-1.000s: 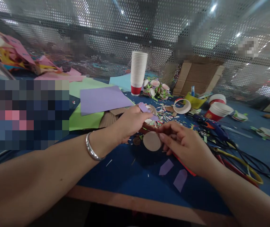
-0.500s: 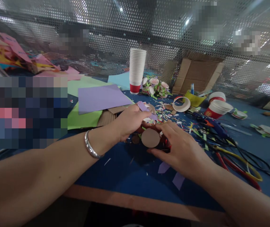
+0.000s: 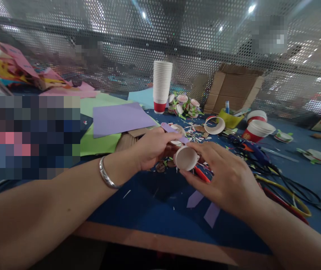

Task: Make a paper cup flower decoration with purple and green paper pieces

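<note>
My right hand (image 3: 219,172) grips a cut-down paper cup base (image 3: 186,158) between thumb and fingers. Its hollow white inside faces me. Close beside it, my left hand (image 3: 156,148) is closed, with a narrow purple paper strip (image 3: 174,132) pinched under the thumb. The strip's far end reaches near the cup base, and I cannot tell whether they touch. Below my right hand, two purple paper pieces with pointed ends (image 3: 212,215) lie on the blue table. Part of an orange-red object (image 3: 202,174) shows behind the right fingers, its kind hidden.
Paper scraps (image 3: 200,131) litter the table ahead. Behind stand a tall stack of paper cups (image 3: 162,84) and a pile of small cup-base crafts (image 3: 188,105). Coloured paper sheets (image 3: 121,118) lie left. To the right are a cut cup ring (image 3: 215,125), a glue gun (image 3: 252,150) and cables (image 3: 292,183).
The cup base has turned over in my right hand: its flat bottom faced me before, and now its hollow side does. It also moved slightly right and up. My left hand still holds the strip.
</note>
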Action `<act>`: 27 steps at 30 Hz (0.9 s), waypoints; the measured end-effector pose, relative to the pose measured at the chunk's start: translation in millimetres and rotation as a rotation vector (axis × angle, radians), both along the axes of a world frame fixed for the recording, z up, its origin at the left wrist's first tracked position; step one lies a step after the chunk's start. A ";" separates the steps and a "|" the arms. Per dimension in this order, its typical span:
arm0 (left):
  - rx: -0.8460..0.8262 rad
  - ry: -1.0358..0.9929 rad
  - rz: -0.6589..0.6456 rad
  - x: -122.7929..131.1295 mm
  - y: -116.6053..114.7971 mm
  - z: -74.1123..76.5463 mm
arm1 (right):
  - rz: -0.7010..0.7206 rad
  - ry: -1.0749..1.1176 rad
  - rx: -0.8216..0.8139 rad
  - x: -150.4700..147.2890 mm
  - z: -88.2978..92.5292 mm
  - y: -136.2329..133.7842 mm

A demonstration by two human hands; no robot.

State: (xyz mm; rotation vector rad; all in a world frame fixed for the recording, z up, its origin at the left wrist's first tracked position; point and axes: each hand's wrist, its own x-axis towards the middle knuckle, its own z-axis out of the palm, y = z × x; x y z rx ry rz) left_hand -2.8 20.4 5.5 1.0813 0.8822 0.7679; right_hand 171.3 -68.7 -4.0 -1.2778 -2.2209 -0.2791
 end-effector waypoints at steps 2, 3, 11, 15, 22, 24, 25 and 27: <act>-0.041 -0.014 -0.022 1.4 -2.4 3.1 | -0.039 0.024 -0.006 3.3 3.2 1.4; -0.061 -0.023 -0.041 2.2 -3.7 4.7 | -0.051 0.036 -0.016 5.0 4.5 2.2; -0.141 -0.079 -0.187 4.6 -11.9 3.9 | -0.085 0.088 -0.057 13.5 6.7 7.3; -0.141 -0.096 -0.284 3.5 -16.6 2.6 | -0.051 0.068 0.005 14.1 5.5 8.4; -0.010 -0.070 -0.402 -1.2 -20.9 2.9 | -0.045 0.083 -0.030 16.5 7.2 6.8; 0.055 -0.063 -0.406 -0.2 -20.0 0.3 | -0.052 0.094 -0.056 16.8 8.1 7.5; 0.078 -0.062 -0.396 0.6 -19.6 -1.0 | -0.053 0.100 -0.063 16.8 8.4 8.0; 0.100 -0.062 -0.354 1.7 -19.0 -2.9 | -0.052 0.113 -0.063 16.7 8.7 8.8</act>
